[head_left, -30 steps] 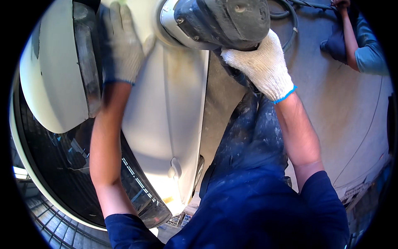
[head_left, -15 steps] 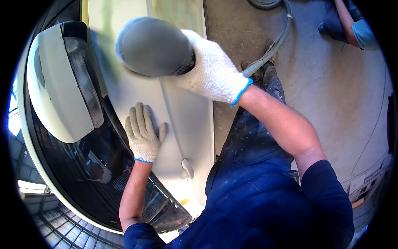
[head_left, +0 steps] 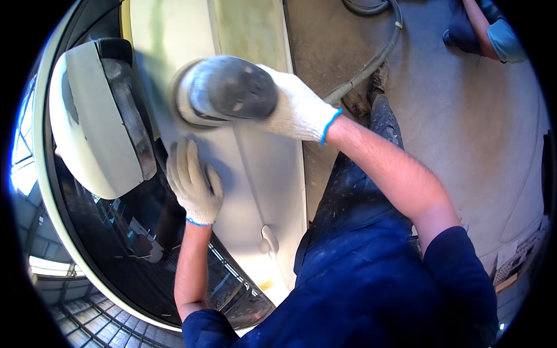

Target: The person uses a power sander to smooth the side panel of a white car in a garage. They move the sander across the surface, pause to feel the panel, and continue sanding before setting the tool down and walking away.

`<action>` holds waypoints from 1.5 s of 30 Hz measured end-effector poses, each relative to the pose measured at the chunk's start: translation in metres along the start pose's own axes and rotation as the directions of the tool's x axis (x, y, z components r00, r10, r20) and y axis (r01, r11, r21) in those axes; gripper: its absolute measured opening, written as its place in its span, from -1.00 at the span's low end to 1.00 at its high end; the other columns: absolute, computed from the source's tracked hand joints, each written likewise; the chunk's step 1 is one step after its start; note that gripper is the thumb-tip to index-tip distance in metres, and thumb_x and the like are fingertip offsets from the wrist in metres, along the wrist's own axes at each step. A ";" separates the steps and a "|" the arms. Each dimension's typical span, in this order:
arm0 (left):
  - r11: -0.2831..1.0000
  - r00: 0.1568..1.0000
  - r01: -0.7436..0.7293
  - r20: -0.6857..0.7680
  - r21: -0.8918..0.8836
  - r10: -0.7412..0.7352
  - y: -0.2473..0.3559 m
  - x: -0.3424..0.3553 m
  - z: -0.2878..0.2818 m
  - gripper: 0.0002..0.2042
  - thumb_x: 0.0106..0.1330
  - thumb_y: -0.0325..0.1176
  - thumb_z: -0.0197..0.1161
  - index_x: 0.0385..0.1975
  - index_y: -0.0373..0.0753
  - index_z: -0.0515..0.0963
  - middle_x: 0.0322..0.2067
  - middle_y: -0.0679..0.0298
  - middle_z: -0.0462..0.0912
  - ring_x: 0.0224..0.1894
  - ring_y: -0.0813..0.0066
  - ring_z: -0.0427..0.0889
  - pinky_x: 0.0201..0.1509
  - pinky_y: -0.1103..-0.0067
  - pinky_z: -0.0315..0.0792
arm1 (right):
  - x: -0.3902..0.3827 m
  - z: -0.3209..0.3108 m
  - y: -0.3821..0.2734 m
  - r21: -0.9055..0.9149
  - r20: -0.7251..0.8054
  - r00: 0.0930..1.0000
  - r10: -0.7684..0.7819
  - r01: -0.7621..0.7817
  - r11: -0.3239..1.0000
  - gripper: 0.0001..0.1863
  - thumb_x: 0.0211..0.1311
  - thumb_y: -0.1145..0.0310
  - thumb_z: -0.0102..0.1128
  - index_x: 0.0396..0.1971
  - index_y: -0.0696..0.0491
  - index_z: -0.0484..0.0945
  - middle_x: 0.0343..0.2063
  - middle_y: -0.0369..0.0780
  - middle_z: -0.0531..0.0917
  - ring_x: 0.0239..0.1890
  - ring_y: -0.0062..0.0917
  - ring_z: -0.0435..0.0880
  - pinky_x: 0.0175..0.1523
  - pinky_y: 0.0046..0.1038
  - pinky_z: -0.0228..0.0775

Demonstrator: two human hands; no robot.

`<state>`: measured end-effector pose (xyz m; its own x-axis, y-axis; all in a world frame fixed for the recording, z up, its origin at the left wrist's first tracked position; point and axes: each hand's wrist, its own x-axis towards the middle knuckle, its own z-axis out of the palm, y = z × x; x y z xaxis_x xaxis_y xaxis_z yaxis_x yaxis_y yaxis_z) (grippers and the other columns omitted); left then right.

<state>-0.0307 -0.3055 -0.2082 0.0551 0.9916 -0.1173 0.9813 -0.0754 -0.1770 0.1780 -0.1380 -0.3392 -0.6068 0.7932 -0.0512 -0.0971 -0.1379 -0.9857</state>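
Note:
My gloved right hand (head_left: 296, 101) grips a dark power sander (head_left: 226, 93), blurred, over a white car door panel (head_left: 261, 174) with a greenish dulled patch at the top. Below the sander, my gloved left hand (head_left: 191, 177) lies open on the panel, fingers stretched upward. Left of both hands is the white side mirror (head_left: 93, 122) with a scuffed dark strip, above the dark window glass (head_left: 110, 243). A pale door handle (head_left: 267, 239) shows lower on the panel.
A thick grey hose (head_left: 374, 66) runs from the sander's side across the concrete floor (head_left: 467, 136), coiling at the top. My legs and one shoe (head_left: 378, 78) are right of the car. Another person's arm (head_left: 478, 26) and dark-clothed leg are at the top right.
Since a second ago the sander has moved left and down onto the panel area by the mirror. My left hand has moved down from beside the mirror's top.

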 end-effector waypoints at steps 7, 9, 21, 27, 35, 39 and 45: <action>0.975 0.996 0.085 -0.017 0.205 -0.083 -0.018 0.097 0.014 -0.27 0.40 -0.21 0.26 0.54 -0.35 0.22 0.54 -0.09 0.22 0.55 -0.17 0.24 0.56 0.09 0.23 | -0.048 -0.041 0.030 0.030 -0.046 0.925 0.377 -0.376 0.926 -0.44 0.11 0.42 0.40 0.18 0.08 0.57 0.04 -0.02 0.76 0.16 -0.13 0.72 0.29 -0.28 0.55; 0.944 0.983 0.169 0.024 0.284 -0.184 -0.025 0.137 0.026 -0.21 0.42 -0.07 0.30 0.54 -0.36 0.20 0.53 -0.11 0.20 0.57 -0.16 0.19 0.56 0.08 0.22 | -0.054 -0.046 0.042 0.105 -0.122 0.943 0.308 -0.297 0.949 -0.43 0.06 0.43 0.40 0.17 0.08 0.57 0.01 -0.02 0.77 0.15 -0.13 0.73 0.29 -0.26 0.56; 0.924 0.939 -0.058 0.336 0.377 -0.078 0.018 -0.010 0.000 -0.09 0.41 0.18 0.23 0.52 -0.47 0.21 0.56 -0.15 0.20 0.61 -0.14 0.14 0.67 0.04 -0.02 | -0.022 -0.018 -0.001 0.054 -0.144 0.975 0.170 -0.164 0.985 -0.46 0.17 0.28 0.44 0.19 -0.07 0.56 -0.03 0.05 0.76 0.07 0.00 0.73 0.18 -0.11 0.61; 0.985 0.924 -0.087 0.380 0.151 0.024 0.019 -0.060 0.006 -0.33 0.37 -0.12 0.25 0.46 -0.26 0.41 0.48 0.04 0.41 0.54 -0.11 0.30 0.62 0.00 0.07 | 0.000 0.011 -0.035 -0.162 0.015 0.965 0.262 -0.257 0.953 -0.37 0.16 0.38 0.39 0.28 -0.04 0.48 -0.10 0.08 0.76 0.03 0.04 0.73 0.12 -0.06 0.61; 0.998 0.971 -0.065 0.227 -0.026 0.069 0.019 -0.051 0.003 -0.45 0.18 -0.39 0.33 0.26 -0.22 0.55 0.30 0.14 0.59 0.40 -0.03 0.48 0.49 0.02 0.27 | 0.085 -0.012 -0.072 -0.126 -0.094 0.993 -0.069 0.057 0.990 -0.61 0.13 0.40 0.43 0.00 0.09 0.63 -0.18 0.11 0.76 -0.02 0.09 0.72 0.07 -0.15 0.64; 0.961 0.947 -0.170 0.233 -0.220 0.221 0.012 -0.054 0.002 -0.58 0.10 -0.44 0.33 0.04 -0.18 0.65 0.13 0.24 0.70 0.28 0.14 0.60 0.44 0.10 0.36 | 0.058 0.018 -0.042 0.032 -0.184 0.980 -0.071 0.078 0.996 -0.50 0.11 0.33 0.50 0.08 0.08 0.60 -0.15 0.08 0.77 -0.03 0.02 0.76 0.10 -0.14 0.65; 0.864 0.806 -0.330 0.361 -0.381 0.468 0.021 -0.072 0.018 -0.66 0.09 -0.35 0.39 -0.09 -0.15 0.69 -0.01 0.27 0.71 0.17 0.21 0.64 0.39 0.12 0.45 | -0.027 0.016 -0.036 -0.161 0.280 0.955 0.096 -0.052 0.986 -0.28 0.13 0.24 0.46 0.35 -0.03 0.48 -0.17 0.06 0.79 -0.09 0.01 0.80 0.07 -0.06 0.65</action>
<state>-0.0177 -0.3805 -0.2207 0.4369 0.7263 -0.5306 0.8995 -0.3526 0.2581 0.1847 -0.1639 -0.2994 -0.8097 0.5785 -0.0986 0.0627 -0.0818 -0.9947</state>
